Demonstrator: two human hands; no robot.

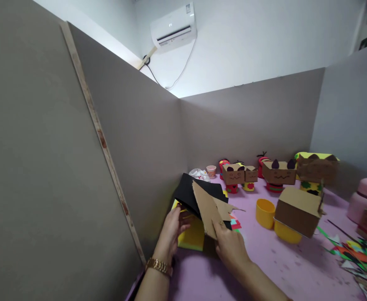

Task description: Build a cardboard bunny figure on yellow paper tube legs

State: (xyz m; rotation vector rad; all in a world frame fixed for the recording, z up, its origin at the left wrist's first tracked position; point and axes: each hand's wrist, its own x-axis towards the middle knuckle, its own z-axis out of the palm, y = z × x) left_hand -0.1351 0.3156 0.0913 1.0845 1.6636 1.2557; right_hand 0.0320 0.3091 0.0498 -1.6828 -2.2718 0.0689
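Observation:
My right hand (233, 247) is closed on the lower end of a torn, flat piece of brown cardboard (204, 205). The cardboard stands tilted over a black sheet (186, 190), with a jagged strip sticking out to its right. My left hand (171, 229), with a gold watch on the wrist, reaches to the black sheet's near left edge. Its fingers are apart, and their tips are partly hidden under the sheet. A yellow sheet (191, 238) lies beneath, close to the left fingers.
Cardboard-faced figures (233, 174) stand along the back partition (249, 121). To the right are a yellow cup (265, 214), a cardboard box (298, 209) on a yellow base, colored paper scraps (355, 253) and a pink container (363, 200). A grey partition (133, 138) rises close on the left.

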